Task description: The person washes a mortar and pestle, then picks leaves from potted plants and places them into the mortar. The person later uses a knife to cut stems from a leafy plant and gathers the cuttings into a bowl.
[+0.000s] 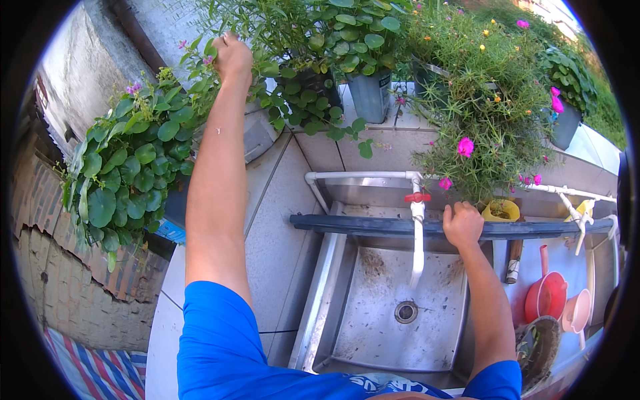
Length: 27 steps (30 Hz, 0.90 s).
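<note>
My left arm stretches far forward to the leafy potted plants, and my left hand [233,59] is closed among thin green stems. Whatever its fingers hold is hidden. Small pink flowers [209,60] show just beside it. Across the sink lies a long dark bar [373,225], and my right hand [462,225] is closed over it. Just left of that hand, a white pipe tap [418,233] with a red handle [417,197] hangs over the steel sink [353,333]. Dirt specks spot the basin around its drain [405,311].
Round-leaved plants [127,170] grow at the left. A grey pot [370,97] and bushy plants with magenta flowers [465,147] line the back ledge. To the right are a yellow cup [500,211], a red dipper [545,297] and a pink one [576,312]. Striped cloth [93,367] lies lower left.
</note>
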Motion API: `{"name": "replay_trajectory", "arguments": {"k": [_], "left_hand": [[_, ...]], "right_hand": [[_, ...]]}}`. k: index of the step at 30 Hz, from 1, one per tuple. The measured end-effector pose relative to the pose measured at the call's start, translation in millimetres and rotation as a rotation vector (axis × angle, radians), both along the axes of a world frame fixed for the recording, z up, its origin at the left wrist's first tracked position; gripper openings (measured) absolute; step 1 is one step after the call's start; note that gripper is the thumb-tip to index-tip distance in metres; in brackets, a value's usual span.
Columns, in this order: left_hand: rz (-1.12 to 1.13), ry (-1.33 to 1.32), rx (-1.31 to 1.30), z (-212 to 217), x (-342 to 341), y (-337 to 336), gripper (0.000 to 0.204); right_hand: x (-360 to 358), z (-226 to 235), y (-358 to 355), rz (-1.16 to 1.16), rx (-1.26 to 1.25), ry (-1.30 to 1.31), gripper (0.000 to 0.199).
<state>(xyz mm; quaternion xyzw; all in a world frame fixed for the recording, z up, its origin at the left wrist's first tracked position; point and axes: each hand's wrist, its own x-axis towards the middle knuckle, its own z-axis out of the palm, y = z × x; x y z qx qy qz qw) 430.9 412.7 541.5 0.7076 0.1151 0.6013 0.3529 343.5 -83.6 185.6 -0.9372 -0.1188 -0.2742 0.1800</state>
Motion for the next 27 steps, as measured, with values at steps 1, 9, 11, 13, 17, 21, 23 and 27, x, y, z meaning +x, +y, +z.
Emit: {"name": "replay_trajectory", "arguments": {"k": [1, 9, 11, 13, 17, 21, 23, 27], "left_hand": [[0.088, -0.035, 0.091, 0, 0, -14, 0.029], [0.247, 0.134, 0.387, 34, -14, -26, 0.030], [0.269, 0.200, 0.444, 39, -9, -24, 0.033], [0.494, 0.347, 0.552, 44, 4, -18, 0.036], [0.665, 0.475, 0.605, 58, 11, -9, 0.040], [0.637, 0.443, 0.356, 66, 20, 4, 0.039], [0.535, 0.323, 0.323, 68, 19, 5, 0.037], [0.357, 0.359, 0.359, 68, 23, 4, 0.031]], "right_hand": [[0, -1, -3, -0.020, -0.010, 0.002, 0.028], [2, 1, -6, -0.025, 0.000, 0.026, 0.029], [3, 0, -7, -0.027, -0.011, -0.002, 0.029], [3, -1, -8, -0.025, -0.013, -0.018, 0.028], [3, -2, -7, -0.019, 0.003, 0.015, 0.029], [2, 0, -7, -0.011, 0.002, 0.030, 0.029], [2, 1, -7, -0.019, 0.009, 0.020, 0.029], [4, -1, -10, -0.019, 0.001, 0.013, 0.030]]}}
